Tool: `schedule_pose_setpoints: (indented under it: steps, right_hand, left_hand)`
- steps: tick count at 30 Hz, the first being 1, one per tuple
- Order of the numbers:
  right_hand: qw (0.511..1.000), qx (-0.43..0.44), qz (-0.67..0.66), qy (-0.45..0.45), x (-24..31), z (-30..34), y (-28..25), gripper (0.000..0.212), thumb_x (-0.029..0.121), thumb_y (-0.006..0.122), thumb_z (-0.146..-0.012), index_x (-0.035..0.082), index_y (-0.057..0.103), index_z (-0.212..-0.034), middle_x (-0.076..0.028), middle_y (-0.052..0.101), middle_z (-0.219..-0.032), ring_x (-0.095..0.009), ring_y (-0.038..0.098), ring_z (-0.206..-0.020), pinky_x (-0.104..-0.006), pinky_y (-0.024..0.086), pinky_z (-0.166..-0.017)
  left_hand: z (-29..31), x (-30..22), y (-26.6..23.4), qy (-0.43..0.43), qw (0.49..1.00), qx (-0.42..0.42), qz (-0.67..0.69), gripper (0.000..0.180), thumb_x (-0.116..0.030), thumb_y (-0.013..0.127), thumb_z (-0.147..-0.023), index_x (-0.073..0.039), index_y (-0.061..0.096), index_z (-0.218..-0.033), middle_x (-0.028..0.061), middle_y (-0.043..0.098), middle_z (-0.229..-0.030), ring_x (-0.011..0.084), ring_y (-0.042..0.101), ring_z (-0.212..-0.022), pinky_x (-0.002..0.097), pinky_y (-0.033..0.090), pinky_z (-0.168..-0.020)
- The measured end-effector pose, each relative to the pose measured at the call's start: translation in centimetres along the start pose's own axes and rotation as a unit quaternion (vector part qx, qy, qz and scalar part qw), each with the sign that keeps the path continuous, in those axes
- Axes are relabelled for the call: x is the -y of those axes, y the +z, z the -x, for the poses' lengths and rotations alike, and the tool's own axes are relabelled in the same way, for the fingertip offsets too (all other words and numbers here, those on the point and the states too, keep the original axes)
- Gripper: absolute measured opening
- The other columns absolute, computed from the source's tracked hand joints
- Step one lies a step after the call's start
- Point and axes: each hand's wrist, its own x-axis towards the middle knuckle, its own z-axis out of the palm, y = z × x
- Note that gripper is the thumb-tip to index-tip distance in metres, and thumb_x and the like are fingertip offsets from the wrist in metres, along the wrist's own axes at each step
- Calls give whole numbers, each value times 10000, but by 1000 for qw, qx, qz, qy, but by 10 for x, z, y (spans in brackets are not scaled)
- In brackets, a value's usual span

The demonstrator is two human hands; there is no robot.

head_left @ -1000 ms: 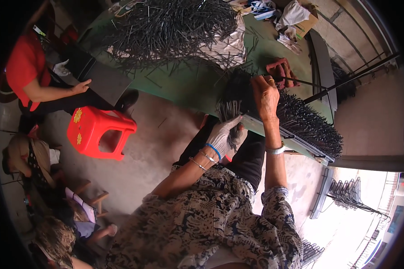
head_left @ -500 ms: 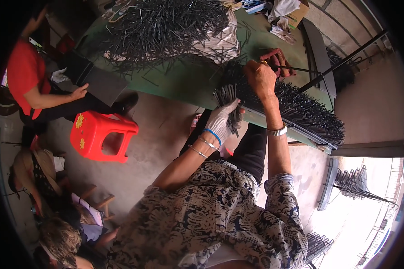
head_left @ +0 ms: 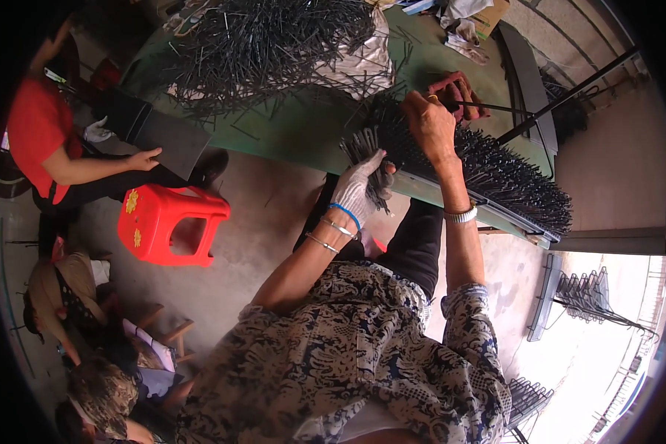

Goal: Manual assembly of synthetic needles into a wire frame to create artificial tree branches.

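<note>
My left hand (head_left: pixel 357 186), in a pale knit glove, is closed around a bundle of thin black rods (head_left: pixel 362 144) whose upper ends fan out above my thumb. Bare and with a ring on one finger, my right hand (head_left: pixel 431 129) is closed over the left part of a long, dense row of upright black rods (head_left: pixel 507 177). Its fingertips are turned away, so anything in them is hidden. The row stands in a narrow tray with a metal edge (head_left: pixel 488 209) along the near side of the green table (head_left: pixel 266 144).
A big loose heap of black rods (head_left: pixel 274 44) lies on pale cloth at the back. Dark red gloves (head_left: pixel 459 96) lie behind my right hand, near a slanting black bar (head_left: pixel 562 100). A red stool (head_left: pixel 163 226) and a person in red (head_left: pixel 41 122) are at the left.
My left hand has shifted slightly left with the bundle of rods. My right hand stays closed over the row, a little changed in angle.
</note>
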Motion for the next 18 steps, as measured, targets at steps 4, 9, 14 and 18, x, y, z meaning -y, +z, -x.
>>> schedule_pose_setpoints:
  steps: [4, 9, 14, 18]
  right_hand:
    - [999, -30, -32, 4, 4, 1, 0, 119, 252, 631, -909, 135, 618, -922, -147, 618, -797, -377, 635, -747, -471, 490, -603]
    - [999, -37, -5, 16, 8, 15, 0, 111, 251, 638, -905, 143, 630, -928, -141, 618, -824, -370, 635, -731, -464, 493, -602]
    - [999, -34, 16, 14, 7, 14, -4, 121, 266, 645, -900, 147, 644, -923, -139, 622, -847, -373, 637, -733, -463, 492, -600]
    - [997, -18, 67, 14, -1, 6, 4, 172, 305, 646, -905, 134, 650, -908, -146, 616, -849, -376, 632, -767, -455, 494, -617]
  left_hand:
    - [5, -1, 2, 0, 1000, -8, 11, 148, -269, 640, -961, -133, 638, -1019, 71, 660, -741, 162, 603, -555, 269, 407, -435]
    - [5, -1, -4, 2, 1000, -13, -2, 150, -277, 643, -959, -143, 632, -1028, 57, 663, -744, 167, 611, -570, 276, 408, -443]
    - [1, -4, -4, 4, 1000, -1, 9, 147, -283, 645, -957, -149, 630, -1017, 59, 665, -746, 166, 615, -573, 281, 413, -444]
    - [-8, -5, 0, 2, 1000, 0, 2, 156, -280, 644, -958, -142, 623, -1026, 66, 663, -752, 180, 622, -575, 310, 462, -460]
